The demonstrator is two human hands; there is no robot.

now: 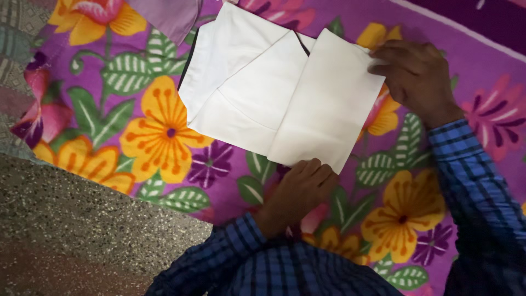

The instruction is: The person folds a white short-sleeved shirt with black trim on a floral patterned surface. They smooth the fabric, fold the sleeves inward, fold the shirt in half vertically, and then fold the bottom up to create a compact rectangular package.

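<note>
A white cloth (pixel 274 87), folded into overlapping panels, lies on a purple bedsheet with yellow and pink flowers (pixel 164 137). My left hand (pixel 298 189) rests at the cloth's near edge, with its fingertips pinching the lower corner of the folded panel. My right hand (pixel 416 77) grips the far right corner of the same panel. Both arms wear blue checked sleeves.
A lilac piece of fabric (pixel 170 16) lies at the top, beside the white cloth. A speckled grey floor (pixel 82 230) shows at the lower left, past the sheet's edge. A darker purple band (pixel 466 16) runs across the top right.
</note>
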